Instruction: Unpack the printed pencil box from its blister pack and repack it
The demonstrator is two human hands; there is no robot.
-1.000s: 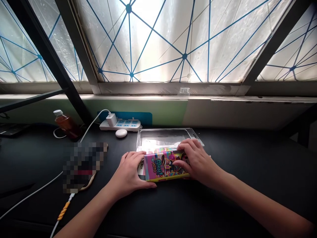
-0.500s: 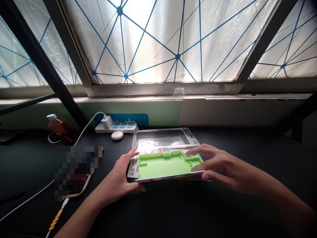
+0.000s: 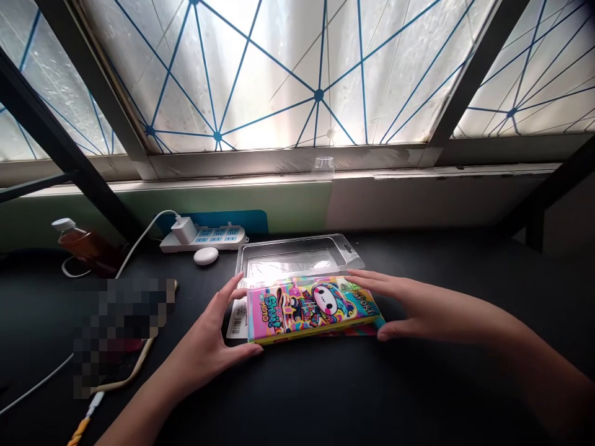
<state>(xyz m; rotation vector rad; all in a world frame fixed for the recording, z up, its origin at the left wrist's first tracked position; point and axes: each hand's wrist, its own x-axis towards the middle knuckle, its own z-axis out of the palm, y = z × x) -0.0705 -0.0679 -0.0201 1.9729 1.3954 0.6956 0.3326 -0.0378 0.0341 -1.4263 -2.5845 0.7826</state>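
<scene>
A colourful cartoon-printed box (image 3: 309,306) lies lengthwise on the black desk (image 3: 465,272), printed face up. My left hand (image 3: 216,337) grips its left end, thumb at the near edge and fingers curled round the far side. My right hand (image 3: 418,306) holds the right end, with fingers stretched along the far edge and thumb at the near corner. A white printed card (image 3: 237,313) pokes out under the box on the left. Just behind it lies a clear plastic packaging shell (image 3: 292,257).
At the back left are a white power strip (image 3: 218,235) with a charger plugged in, a small white oval puck (image 3: 206,256) and a bottle of brown liquid (image 3: 86,244). A white cable (image 3: 32,390) crosses the left desk. A small clear cup (image 3: 323,166) stands on the window sill.
The box has been turned over between my hands: printed face up, then green side up, now printed face up again. My view has shifted slightly to the right.
</scene>
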